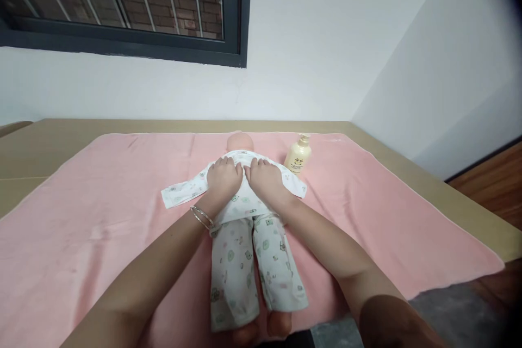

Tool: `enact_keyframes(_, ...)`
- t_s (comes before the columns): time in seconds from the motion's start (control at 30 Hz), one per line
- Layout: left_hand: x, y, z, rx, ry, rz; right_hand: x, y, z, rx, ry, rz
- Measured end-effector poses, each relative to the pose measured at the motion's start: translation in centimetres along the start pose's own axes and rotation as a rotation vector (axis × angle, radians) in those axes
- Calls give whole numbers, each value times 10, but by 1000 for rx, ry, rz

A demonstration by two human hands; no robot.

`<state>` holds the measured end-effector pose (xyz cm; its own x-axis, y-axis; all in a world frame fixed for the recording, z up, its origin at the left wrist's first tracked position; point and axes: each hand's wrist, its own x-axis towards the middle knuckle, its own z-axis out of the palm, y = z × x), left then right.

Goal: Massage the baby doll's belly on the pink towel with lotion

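Observation:
A baby doll [248, 204] in white pyjamas with a small green and grey print lies stretched out, its bald head [240, 141] away from me and its feet towards me. No face shows, so its back seems to be up. My left hand [224, 178], with silver bangles [201, 217] at the wrist, rests flat on the left of the upper back. Beside it my right hand [267, 180] lies flat on the right of the upper back. Both thumbs point inward, close to the middle. The fingers lie flat on the cloth without gripping it.
A pale yellow pump bottle [298, 155] stands just right of the doll's shoulder. Under both is a pink blanket [122, 217] on a tan surface [24, 157]. Behind rise a white wall [302, 49] and a dark-framed window [240, 16]. Wood panelling [489, 185] is at the right.

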<state>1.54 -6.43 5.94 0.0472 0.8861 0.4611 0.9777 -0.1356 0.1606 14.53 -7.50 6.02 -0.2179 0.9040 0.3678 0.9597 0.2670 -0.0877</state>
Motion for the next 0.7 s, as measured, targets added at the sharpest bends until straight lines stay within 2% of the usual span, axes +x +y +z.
enact_keyframes(0.13, 2, -8, 15, -90, -20, 27, -6, -7, 2, -4, -8, 35)
enact_keyframes(0.27, 3, -16, 28, -191, -19, 67, 8, 15, 17, 156, -58, -54)
enact_keyframes(0.4, -2, -17, 29, -268, 45, 70, 18, 35, 32, 330, -25, -136)
enact_keyframes(0.47, -5, -16, 27, -316, 99, 65, 15, 35, 31, 346, 61, -128)
enact_keyframes(0.57, -11, -16, 26, -360, 175, 66, 6, 30, 16, 284, 297, -66)
enact_keyframes(0.7, -13, -17, 26, -348, 208, 62, -6, 28, -37, 350, 617, -75)
